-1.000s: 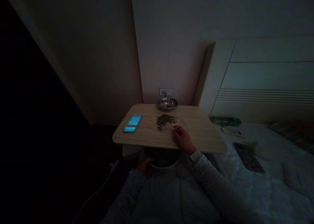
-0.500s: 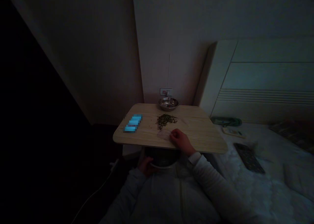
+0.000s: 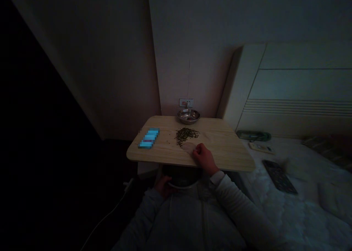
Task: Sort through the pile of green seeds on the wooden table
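My right hand point(image 3: 204, 159) is over the front of the small wooden table point(image 3: 228, 152), its fingers pinched on a thin, pale, see-through sheet point(image 3: 188, 147). The sheet's far edge is at the near side of a loose pile of small dark green grains point(image 3: 184, 134); their exact kind is too small to tell. Below the table's front edge, my left hand point(image 3: 163, 186) grips the left side of a pale-rimmed bowl point(image 3: 183, 187). That bowl is partly under the tabletop, and its dark inside does not show what it holds.
A shiny metal bowl point(image 3: 188, 117) stands at the table's back, below a wall socket point(image 3: 186, 102). A lit, blurred-out phone point(image 3: 149, 138) lies at the left. On the bed to the right are a green bottle point(image 3: 253, 135) and a dark patterned flat item point(image 3: 279, 176).
My right hand has shifted slightly right, and the see-through sheet has moved a little right and forward, now tilted differently against the grains. My left hand and the bowl stay put.
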{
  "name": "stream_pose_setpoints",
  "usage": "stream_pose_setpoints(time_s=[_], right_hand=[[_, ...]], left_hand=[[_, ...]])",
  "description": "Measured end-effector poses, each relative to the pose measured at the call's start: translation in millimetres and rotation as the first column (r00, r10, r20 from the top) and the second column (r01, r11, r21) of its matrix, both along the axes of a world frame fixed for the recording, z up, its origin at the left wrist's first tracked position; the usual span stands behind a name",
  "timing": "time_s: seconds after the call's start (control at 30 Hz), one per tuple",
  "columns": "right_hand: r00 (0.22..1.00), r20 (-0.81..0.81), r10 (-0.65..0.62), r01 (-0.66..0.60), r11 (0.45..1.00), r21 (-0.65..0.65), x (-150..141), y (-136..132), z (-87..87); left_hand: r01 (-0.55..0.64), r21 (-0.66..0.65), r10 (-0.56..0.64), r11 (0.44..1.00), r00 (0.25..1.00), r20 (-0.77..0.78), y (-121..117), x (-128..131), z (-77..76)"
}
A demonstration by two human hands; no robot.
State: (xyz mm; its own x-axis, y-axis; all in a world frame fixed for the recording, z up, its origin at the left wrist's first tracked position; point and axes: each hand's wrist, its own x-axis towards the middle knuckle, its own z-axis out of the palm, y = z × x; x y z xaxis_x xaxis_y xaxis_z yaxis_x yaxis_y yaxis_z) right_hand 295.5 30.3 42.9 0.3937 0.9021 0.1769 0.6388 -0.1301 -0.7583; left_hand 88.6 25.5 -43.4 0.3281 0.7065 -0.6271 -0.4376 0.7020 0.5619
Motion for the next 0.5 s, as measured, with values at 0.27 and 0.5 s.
stream_pose_setpoints(time_s=[0.27, 0.5], right_hand=[[0.993, 0.062, -0.1, 0.097, 0.994, 0.056, 12.2, 5.7, -8.8], [0.973, 0.151, -0.173, 0.183, 0.982, -0.051, 41.8, 9.4, 2.4]], left_hand=[[-0.005, -0.002, 0.005, 1.0, 1.0, 0.007, -1.4, 1.2, 0.8], [0.012, -0.028, -0.011, 1.0, 1.0, 0.024, -2.8, 2.7, 6.0]])
